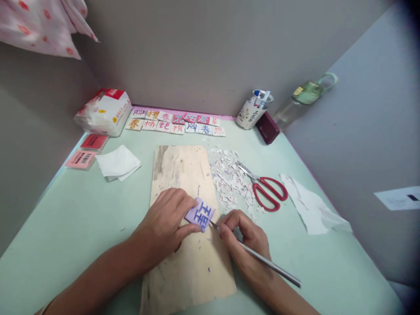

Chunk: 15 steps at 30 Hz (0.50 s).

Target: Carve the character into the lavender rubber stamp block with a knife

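Observation:
A purple square block [201, 213] with dark blue characters lies on a wooden board [180, 175]. My left hand [167, 218] grips its left side between thumb and fingers and rests on the board. In my right hand [247, 238] is a craft knife [269, 264] with a slim silver handle, held like a pen. Its blade tip meets or nearly meets the block's lower right edge; I cannot tell whether it cuts in. A few purple shavings [209, 269] are scattered on the board around the block.
White scraps [231, 175] lie right of the board, beside red-handled scissors [267, 190]. Tissues flank both sides. Behind stand two rows of lettered squares [173, 122], a tissue pack [105, 111], a can [252, 111], a maroon box [267, 129] and a bottle [300, 103].

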### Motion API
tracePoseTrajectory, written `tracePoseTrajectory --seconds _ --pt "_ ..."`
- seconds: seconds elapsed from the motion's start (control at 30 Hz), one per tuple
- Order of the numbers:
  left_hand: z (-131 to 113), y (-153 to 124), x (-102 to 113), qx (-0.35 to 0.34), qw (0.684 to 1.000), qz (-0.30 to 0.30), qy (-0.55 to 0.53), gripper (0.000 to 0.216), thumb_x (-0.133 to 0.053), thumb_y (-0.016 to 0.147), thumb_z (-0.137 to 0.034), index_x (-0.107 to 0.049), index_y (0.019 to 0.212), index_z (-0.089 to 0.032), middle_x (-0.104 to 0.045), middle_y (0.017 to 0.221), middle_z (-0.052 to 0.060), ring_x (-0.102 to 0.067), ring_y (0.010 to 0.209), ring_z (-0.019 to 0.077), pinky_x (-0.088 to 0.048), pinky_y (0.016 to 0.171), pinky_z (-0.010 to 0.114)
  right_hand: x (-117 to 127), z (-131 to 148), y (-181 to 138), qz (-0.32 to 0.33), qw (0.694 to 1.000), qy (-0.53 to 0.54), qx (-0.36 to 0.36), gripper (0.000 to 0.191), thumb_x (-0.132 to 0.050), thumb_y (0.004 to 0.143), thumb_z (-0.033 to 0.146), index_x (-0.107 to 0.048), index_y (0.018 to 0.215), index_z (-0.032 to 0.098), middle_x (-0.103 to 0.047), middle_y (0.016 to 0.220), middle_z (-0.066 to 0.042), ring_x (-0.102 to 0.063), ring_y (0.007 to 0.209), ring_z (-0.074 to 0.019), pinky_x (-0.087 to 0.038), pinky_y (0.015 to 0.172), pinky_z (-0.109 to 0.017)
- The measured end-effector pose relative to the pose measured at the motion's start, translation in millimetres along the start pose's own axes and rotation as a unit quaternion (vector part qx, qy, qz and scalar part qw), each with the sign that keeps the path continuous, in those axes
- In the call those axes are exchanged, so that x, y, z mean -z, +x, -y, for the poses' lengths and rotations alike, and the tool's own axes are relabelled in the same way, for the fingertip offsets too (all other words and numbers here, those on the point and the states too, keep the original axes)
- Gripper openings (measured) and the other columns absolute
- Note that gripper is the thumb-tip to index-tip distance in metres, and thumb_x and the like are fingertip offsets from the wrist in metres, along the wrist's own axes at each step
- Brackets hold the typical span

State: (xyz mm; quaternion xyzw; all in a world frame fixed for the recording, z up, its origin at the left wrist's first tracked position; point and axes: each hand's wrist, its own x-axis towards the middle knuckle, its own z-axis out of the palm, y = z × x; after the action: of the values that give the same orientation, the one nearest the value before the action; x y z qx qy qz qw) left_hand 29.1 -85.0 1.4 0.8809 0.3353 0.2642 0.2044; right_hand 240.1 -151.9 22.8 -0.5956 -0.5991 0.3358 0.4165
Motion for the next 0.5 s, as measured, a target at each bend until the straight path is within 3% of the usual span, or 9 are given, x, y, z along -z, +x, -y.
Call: tracePoseTrajectory --seconds 0.5 --pt "-0.2 -0.4 -0.9 0.001 1.0 -0.004 0.014 0.033 -0.044 0.103 -0.05 -0.051 0.113 -0.019 -0.057 0.1 0.006 -0.05 0.094 0.0256 -0.04 0.083 0.04 -3.8 3.6 -4.0 0.007 1.0 0.005 -0.005 0.026 -0.055 0.093 0.026 -0.048 0.069 0.022 -0.06 0.068 0.0 -0.053 0.06 -0.0132 -0.042 0.056 -0.024"
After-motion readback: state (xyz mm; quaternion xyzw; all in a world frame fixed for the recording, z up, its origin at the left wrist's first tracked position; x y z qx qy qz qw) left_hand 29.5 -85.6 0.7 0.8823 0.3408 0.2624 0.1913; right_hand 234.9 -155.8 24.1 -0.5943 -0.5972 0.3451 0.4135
